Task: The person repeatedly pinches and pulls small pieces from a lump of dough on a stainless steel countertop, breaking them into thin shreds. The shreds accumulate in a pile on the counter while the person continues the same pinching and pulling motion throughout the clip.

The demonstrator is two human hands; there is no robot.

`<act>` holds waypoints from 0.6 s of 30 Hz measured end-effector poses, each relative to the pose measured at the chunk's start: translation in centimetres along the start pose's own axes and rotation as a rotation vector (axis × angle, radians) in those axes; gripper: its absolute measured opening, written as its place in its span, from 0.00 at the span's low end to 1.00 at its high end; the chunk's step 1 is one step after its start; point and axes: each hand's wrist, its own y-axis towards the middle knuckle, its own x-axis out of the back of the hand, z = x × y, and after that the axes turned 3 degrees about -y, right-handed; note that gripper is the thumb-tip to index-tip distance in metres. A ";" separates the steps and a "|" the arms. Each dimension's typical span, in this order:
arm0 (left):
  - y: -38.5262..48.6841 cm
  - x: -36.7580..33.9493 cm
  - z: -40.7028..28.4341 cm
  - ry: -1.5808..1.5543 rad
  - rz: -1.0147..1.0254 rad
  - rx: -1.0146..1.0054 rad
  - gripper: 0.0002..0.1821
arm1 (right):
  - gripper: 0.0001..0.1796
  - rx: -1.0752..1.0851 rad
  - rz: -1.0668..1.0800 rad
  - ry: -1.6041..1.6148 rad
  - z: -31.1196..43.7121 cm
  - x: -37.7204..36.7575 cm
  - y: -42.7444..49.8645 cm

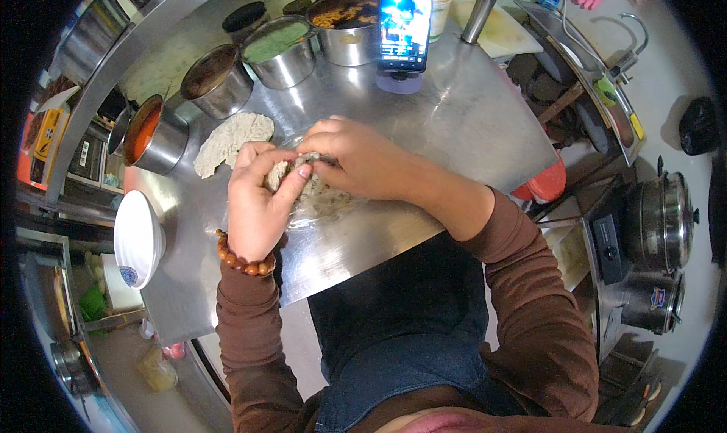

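My left hand (255,188) pinches a pale grey strip of food (309,158) between thumb and fingers, above the steel table. Fingers of my right hand (358,157) grip the strip's other side, partly hiding it. The strip looks like tripe, though its kind is not certain. Beneath both hands lies a clear plastic bag (324,203) with more greyish pieces in it. Just beyond my left hand, a flat, rough-surfaced, cream-coloured sheet of similar food (233,140) rests on the metal. A string of brown beads circles my left wrist.
Steel pots of sauces and seasonings, including a red one (164,137) and a green one (284,52), line the back of the steel table (488,109). A lit phone (404,26) stands among them. At the left edge a white bowl (138,240) is tipped on its side.
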 end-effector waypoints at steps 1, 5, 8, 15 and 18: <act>0.0 0.1 0.0 -0.041 -0.006 0.018 0.11 | 0.18 -0.009 -0.011 -0.013 0.3 0.2 0.1; -0.3 0.2 -0.5 -0.449 0.001 0.261 0.23 | 0.22 -0.292 0.101 0.252 1.6 1.3 0.2; -0.7 -0.3 -0.7 -0.475 0.059 0.243 0.24 | 0.25 -0.277 0.138 0.308 1.8 1.5 0.6; -0.7 -0.1 0.1 -0.667 0.095 0.351 0.15 | 0.19 -0.183 0.075 0.207 1.2 0.9 0.5; -0.6 -0.1 0.1 -0.626 0.127 0.409 0.13 | 0.14 -0.158 0.027 0.175 1.2 0.8 0.4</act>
